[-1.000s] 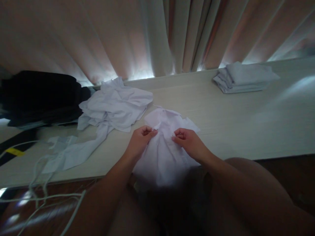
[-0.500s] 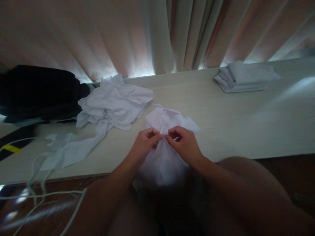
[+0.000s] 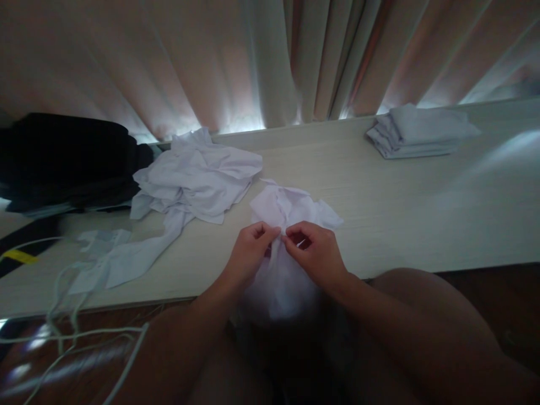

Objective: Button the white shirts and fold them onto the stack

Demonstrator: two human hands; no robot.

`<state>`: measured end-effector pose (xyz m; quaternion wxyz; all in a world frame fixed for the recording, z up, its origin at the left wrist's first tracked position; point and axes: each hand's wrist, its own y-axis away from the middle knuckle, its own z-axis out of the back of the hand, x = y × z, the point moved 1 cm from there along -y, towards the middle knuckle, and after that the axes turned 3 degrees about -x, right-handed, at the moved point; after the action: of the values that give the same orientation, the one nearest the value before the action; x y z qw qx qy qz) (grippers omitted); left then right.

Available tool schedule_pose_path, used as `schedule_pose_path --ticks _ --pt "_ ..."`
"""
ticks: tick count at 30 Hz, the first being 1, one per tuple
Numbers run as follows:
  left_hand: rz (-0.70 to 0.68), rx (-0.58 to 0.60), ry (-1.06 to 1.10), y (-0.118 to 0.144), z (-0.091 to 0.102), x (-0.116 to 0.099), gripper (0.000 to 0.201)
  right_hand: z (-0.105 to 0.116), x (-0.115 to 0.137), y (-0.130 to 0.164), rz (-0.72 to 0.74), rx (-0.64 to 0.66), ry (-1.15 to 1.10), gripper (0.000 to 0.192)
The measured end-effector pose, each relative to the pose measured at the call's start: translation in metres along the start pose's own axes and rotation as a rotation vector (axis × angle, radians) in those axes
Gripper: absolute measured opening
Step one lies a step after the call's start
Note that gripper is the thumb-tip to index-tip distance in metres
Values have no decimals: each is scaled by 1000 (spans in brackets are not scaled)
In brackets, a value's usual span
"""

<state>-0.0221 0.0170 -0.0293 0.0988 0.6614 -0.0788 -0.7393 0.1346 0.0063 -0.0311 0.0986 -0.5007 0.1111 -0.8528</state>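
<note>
White shirt [image 3: 291, 205] crumpled, bunched between fingertips at table [image 3: 400, 208] edge. Left hand [image 3: 248, 253] and right hand [image 3: 316, 250] both pinching its fabric, thumbs nearly touching. Beyond fingers: 1 loose shirt heap [image 3: 198, 177], 1 folded stack [image 3: 422, 132].

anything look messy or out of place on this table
Yes. A crumpled white shirt lies in a heap left of centre, one sleeve trailing toward the table edge, unlike the neat folded stack at far right. White cables dangle off the left edge. Both hands pinch a white garment at the near edge.
</note>
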Motion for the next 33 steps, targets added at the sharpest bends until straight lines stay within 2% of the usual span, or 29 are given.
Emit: schedule_pose_path --ticks 7,13,16,23,27,33 --pt "12 48 85 2 -3 -3 27 5 -5 -4 -123 -8 -89 11" --pt "35 145 82 8 0 -17 12 9 -10 -6 -129 -7 -87 11" --pt "33 135 41 9 2 -19 11 10 -12 -6 -122 3 -100 12" --pt "53 174 74 4 -2 -4 16 10 -12 -6 -118 36 -92 13" --pt "15 156 70 6 -3 -8 15 10 -13 -7 -141 36 -101 13" --pt "-27 98 -82 7 0 -14 13 8 -16 -6 -152 35 -146 12"
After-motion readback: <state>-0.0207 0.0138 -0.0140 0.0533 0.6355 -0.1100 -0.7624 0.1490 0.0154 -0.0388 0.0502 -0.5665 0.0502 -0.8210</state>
